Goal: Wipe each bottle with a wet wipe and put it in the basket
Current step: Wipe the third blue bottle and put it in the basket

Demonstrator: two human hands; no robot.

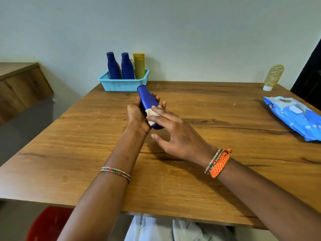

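Two bare hands work over the middle of a wooden table [208,105]. The left hand [137,115] curls its fingers around a blue bottle [147,100], holding it tilted above the tabletop, one end aimed away toward the basket [121,84]. The right hand [175,134] lies with straight fingers across the bottle's near half, pressing a small folded wet wipe [152,115] flat against it; the thumb hangs free below.

The bottle looks like smooth, rigid plastic, probably light, and likely slippery once damp. A firm wrap around its mid-body, as the left hand has it, seems the safest hold while the wipe slides along.

Just beyond the bottle, at the far edge of the table against the wall, the pale blue perforated basket already holds two upright blue bottles [113,66] and a yellow bottle [139,66]. Far right, a translucent yellowish bottle [273,76] stands on its white cap, well apart from the hands, probably not yet wiped. Nearer on the right lies a blue pack of wet wipes [291,115]. Beaded bracelets circle both wrists, with an orange woven band on the right.
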